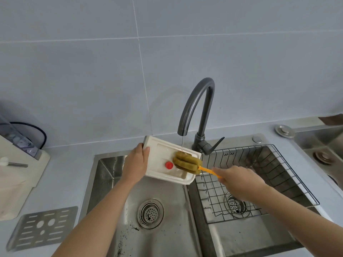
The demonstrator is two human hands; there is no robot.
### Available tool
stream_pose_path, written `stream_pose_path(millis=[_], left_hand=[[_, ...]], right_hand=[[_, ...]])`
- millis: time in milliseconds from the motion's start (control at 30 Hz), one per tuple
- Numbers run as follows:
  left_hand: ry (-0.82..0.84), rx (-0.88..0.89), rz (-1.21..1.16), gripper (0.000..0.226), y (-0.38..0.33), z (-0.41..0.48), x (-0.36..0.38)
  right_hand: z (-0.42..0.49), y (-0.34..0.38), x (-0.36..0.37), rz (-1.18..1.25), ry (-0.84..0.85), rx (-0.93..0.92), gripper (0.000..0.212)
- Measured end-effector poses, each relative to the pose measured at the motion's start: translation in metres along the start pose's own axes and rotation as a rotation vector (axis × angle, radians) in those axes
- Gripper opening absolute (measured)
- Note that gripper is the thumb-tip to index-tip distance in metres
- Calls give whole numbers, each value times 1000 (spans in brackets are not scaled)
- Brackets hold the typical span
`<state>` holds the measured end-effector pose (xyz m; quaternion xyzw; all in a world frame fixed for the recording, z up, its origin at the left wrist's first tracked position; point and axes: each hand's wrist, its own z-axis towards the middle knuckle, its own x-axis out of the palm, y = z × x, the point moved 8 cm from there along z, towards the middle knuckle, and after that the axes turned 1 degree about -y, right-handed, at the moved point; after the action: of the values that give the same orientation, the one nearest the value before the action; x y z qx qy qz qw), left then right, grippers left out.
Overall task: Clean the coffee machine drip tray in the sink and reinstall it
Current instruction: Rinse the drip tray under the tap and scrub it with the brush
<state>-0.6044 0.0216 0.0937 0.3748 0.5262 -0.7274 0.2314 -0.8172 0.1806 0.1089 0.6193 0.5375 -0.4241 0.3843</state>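
A white drip tray with a red float is held tilted over the left sink basin. My left hand grips the tray's left end. My right hand holds the orange handle of a sponge brush, whose brownish-green sponge head presses on the tray's inside. A thin stream of water falls from the dark faucet onto the sponge.
The metal drip tray grate lies on the counter at the lower left. The cream coffee machine stands at the left edge. A wire rack sits in the right basin. Dark specks lie near the left drain.
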Motion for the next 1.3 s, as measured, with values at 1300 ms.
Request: stream_pose_path(millis=[1300], left_hand=[[67,-264,-379,42,-41,12,37]], right_hand=[[-26,5,-25,429,-127,-12,42]])
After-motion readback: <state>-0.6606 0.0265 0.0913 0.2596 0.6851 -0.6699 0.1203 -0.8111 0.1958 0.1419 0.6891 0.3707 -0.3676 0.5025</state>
